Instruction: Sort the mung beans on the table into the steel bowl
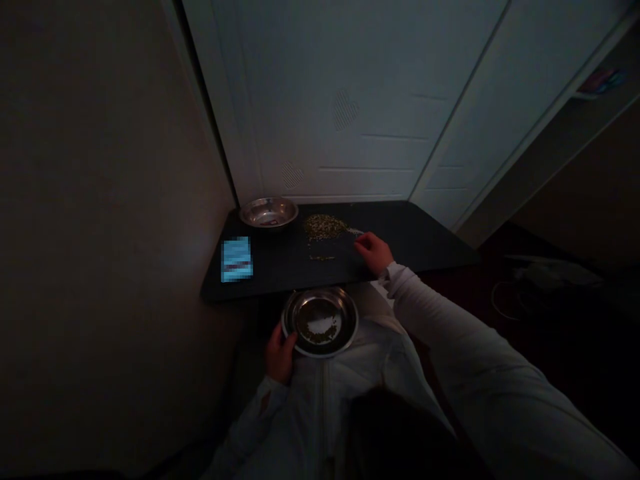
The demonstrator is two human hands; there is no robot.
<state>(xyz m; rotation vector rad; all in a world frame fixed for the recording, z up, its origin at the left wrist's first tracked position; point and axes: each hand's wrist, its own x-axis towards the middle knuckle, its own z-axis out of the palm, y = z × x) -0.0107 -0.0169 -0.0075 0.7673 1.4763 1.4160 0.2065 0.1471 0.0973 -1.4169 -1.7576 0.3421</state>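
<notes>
My left hand (280,353) grips the left rim of a round metal bowl (351,333), thumb over the edge, below the table's front edge. Small greenish grains (320,335) lie in a ring on its bottom. Over the table my right hand (373,252) is closed around a thin, pale, spoon-like utensil (355,231). The utensil's far end meets the right side of a spread pile of greenish grains (325,227). A short row of grains (323,258) lies nearer the front edge. Dim light hides the utensil's exact shape.
A second metal bowl (269,213) stands at the back left of the dark table (400,233). In front of it lies a blurred-out blue rectangle (237,260). White panels (340,133) with heart patterns rise behind the table, and a wall (125,220) borders the left.
</notes>
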